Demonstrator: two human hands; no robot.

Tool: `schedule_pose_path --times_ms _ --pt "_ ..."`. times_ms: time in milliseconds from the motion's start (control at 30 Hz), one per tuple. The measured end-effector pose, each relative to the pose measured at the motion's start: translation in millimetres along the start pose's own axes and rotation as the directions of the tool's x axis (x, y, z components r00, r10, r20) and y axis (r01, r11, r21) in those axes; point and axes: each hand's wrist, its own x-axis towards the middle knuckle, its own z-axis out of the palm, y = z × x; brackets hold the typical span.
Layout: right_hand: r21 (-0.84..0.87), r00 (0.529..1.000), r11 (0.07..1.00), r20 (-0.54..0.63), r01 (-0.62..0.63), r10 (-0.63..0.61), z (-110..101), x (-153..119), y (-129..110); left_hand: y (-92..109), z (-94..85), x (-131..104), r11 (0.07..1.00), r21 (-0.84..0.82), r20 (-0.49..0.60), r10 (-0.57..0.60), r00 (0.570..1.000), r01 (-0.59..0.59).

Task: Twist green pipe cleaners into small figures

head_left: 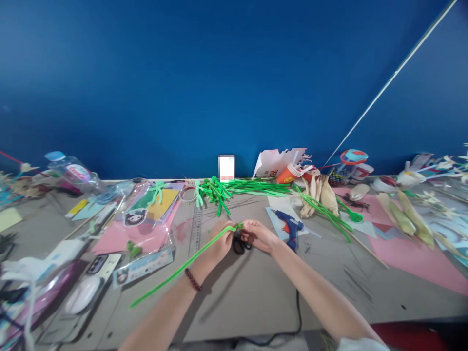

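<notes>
A long light green pipe cleaner (179,269) slants from the lower left up to my two hands. My left hand (220,241), below a dark red bead bracelet, is closed on it near its upper end. The fingertips of my right hand (259,235) pinch the small green tip, close beside the left fingers. Black scissor handles (239,245) show just beneath my hands on the grey table (234,312). Beyond them lies a heap of green pipe-cleaner pieces (216,191), with a bundle of long green stems (258,187) running to the right.
Right of my hands are a blue glue gun (290,226), its cable, dried husks (327,195) and pink paper (413,258). At left sit a ruler (196,229), plastic-wrapped coloured paper (120,233), a phone (76,302) and a bottle (75,170). An orange cup (287,173) stands near the blue wall.
</notes>
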Motion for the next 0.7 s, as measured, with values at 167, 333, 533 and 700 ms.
schedule_pose_path --times_ms 167,333,533,700 --pt "0.004 0.999 1.000 0.030 0.013 -0.013 1.6 -0.5 1.5 2.7 -2.1 0.7 0.996 0.002 -0.010 0.089 0.996 -0.089" --pt "-0.039 1.000 0.999 0.019 0.021 -0.020 -0.8 0.4 4.7 1.4 -0.6 -1.0 0.997 -0.050 0.043 0.057 0.997 -0.055" --pt "-0.049 1.000 0.999 0.013 0.015 -0.014 -2.7 2.2 7.6 3.4 -2.2 -0.3 0.999 -0.039 0.026 0.019 0.999 -0.018" --pt "-0.054 0.998 0.997 -0.036 0.048 -0.050 2.0 2.8 5.6 1.0 -2.8 -0.8 1.000 0.014 0.019 0.022 1.000 -0.023"
